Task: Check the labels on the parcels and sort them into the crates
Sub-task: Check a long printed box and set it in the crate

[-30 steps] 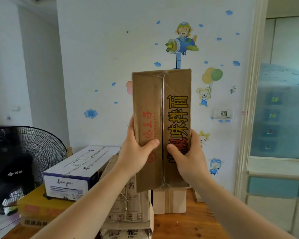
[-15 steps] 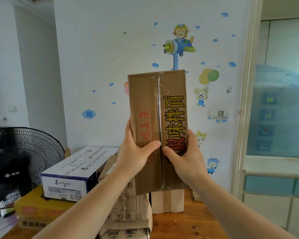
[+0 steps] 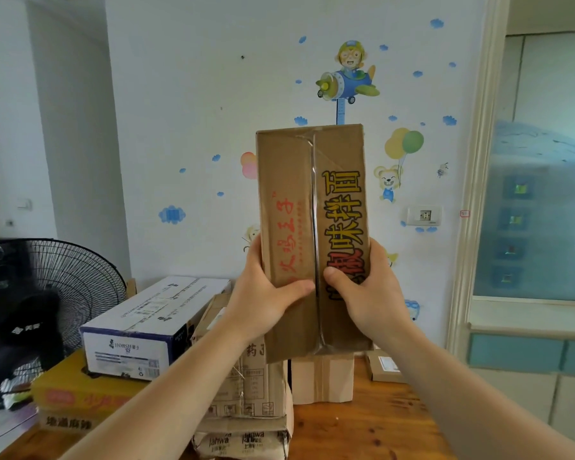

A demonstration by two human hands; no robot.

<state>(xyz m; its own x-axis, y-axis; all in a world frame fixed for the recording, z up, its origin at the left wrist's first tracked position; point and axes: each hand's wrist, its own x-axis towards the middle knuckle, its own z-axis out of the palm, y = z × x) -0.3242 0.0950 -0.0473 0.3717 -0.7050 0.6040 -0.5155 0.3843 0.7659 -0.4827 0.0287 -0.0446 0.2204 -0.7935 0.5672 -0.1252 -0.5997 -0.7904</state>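
Centre frame: tall cardboard box (image 3: 312, 234) held upright above the tabletop (image 3: 362, 426), left hand (image 3: 263, 300) and right hand (image 3: 369, 293) gripping its lower sides, thumbs across the front.

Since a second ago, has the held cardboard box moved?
No, not noticeably: the cardboard box keeps its top edge just below the airplane sticker on the wall.
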